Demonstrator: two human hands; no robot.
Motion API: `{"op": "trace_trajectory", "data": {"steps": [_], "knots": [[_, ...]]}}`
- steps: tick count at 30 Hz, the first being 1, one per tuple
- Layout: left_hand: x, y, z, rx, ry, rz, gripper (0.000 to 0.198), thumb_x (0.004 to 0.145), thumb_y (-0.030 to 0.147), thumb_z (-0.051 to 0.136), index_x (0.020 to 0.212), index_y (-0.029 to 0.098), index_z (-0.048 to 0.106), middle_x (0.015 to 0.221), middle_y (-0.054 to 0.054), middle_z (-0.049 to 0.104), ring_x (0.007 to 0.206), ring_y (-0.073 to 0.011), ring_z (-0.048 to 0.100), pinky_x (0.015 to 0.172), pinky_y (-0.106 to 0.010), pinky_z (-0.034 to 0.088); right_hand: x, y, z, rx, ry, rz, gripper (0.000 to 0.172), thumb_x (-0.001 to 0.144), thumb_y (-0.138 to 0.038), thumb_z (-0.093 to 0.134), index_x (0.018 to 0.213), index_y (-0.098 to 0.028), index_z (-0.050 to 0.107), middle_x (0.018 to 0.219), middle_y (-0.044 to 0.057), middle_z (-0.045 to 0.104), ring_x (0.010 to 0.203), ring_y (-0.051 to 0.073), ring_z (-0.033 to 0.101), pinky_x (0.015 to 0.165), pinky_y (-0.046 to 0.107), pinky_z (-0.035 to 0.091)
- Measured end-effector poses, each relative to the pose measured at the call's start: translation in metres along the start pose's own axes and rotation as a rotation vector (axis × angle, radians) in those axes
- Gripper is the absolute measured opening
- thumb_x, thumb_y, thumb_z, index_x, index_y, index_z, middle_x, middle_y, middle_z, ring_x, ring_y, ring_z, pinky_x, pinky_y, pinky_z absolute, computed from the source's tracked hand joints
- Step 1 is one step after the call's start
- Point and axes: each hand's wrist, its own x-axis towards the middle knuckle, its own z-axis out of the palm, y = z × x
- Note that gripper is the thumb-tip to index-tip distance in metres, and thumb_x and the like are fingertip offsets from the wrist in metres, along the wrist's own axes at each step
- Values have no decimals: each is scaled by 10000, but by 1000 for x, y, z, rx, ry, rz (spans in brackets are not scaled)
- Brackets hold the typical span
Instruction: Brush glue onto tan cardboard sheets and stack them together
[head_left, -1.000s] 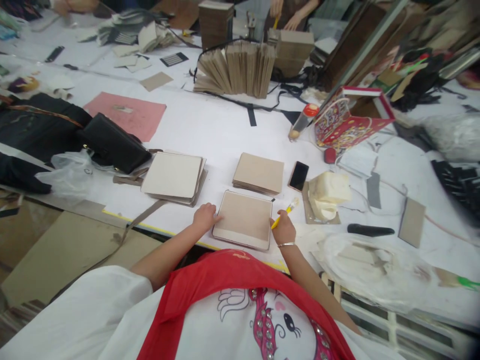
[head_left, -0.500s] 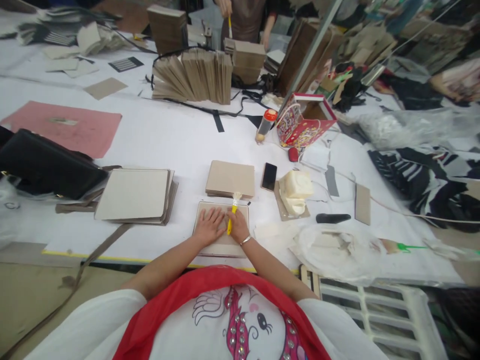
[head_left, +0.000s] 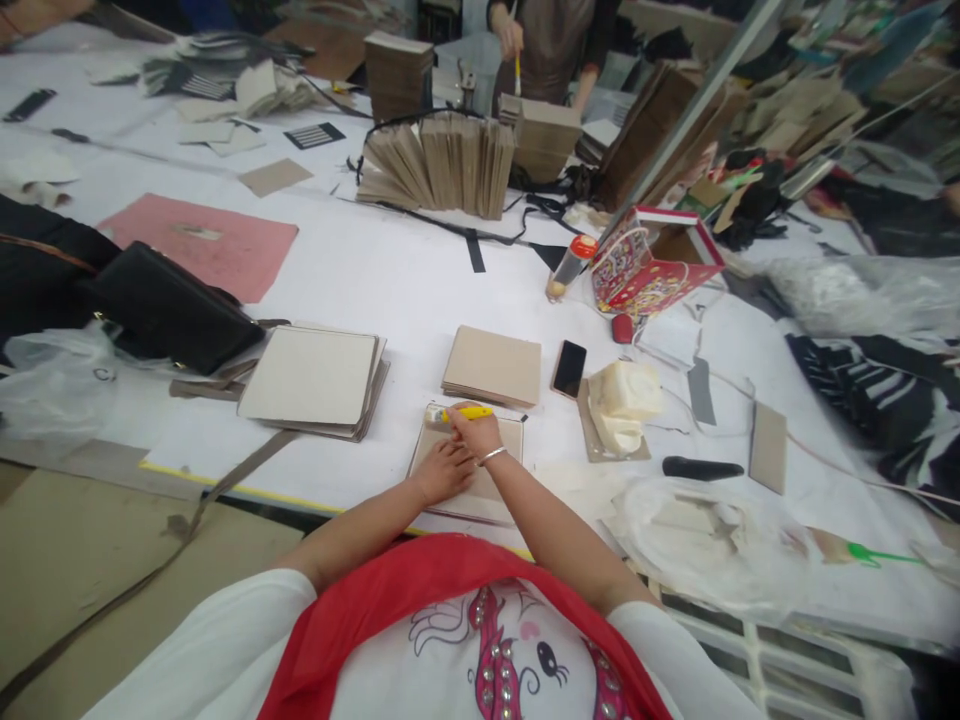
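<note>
A square cardboard panel point(head_left: 505, 440) with a pale border lies at the near edge of the white table point(head_left: 390, 270), right in front of me. My left hand point(head_left: 444, 470) rests flat on its lower part, fingers spread. My right hand point(head_left: 474, 430) is closed round a yellow-handled brush point(head_left: 459, 413), held sideways with the bristles pointing left over the panel's top left corner. A stack of brown cardboard squares point(head_left: 493, 364) sits just beyond the panel.
A stack of grey boards point(head_left: 313, 376) lies to the left, a black bag point(head_left: 169, 308) further left. Right of the panel are a phone point(head_left: 569, 368), a pale lump on a card point(head_left: 622, 404) and a black handle point(head_left: 701, 468). Another person point(head_left: 544, 40) stands across the table.
My right hand has swung the brush from upright to pointing left and moved to the panel's top left corner. My left hand slid down to the panel's lower part.
</note>
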Motion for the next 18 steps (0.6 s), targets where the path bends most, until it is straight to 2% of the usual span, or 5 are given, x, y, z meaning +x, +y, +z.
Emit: {"op": "trace_trajectory", "data": {"steps": [2,3,10,15,18], "knots": [[0,-1,1,-7,8,-7,271,842,364,463,1002,224,630,1077,-76,587,1086,-250,421,916,-424,298,5,10,5,-105,56,-34,194,729,-371,554,734,-190,622,659,-8,633,561,104,579,540,197,464],[0,-1,1,-9,5,-9,281,842,367,462,1022,224,623,1089,-75,584,1084,-249,422,912,-420,301,5,17,0,-146,89,-39,202,733,-375,542,720,-191,622,660,-11,635,568,104,579,552,196,463],[1,-1,-4,10,-21,5,309,851,368,445,1103,254,583,1156,-45,569,1046,-219,443,924,-396,298,-21,53,-95,-229,221,89,237,751,-403,512,775,-191,615,629,-25,622,446,78,543,463,178,433],[-2,-1,1,11,-21,23,308,853,366,448,1106,258,589,1160,-44,577,1048,-228,453,919,-407,303,-40,55,-136,-229,284,109,229,758,-395,519,767,-188,615,603,-33,606,447,75,563,466,167,445],[-2,-1,5,5,-13,22,312,847,370,462,1111,267,592,1155,-54,581,1044,-236,464,908,-418,310,-64,64,-168,-178,310,56,301,805,-436,464,936,-201,601,697,-19,634,508,83,596,492,175,474]]}}
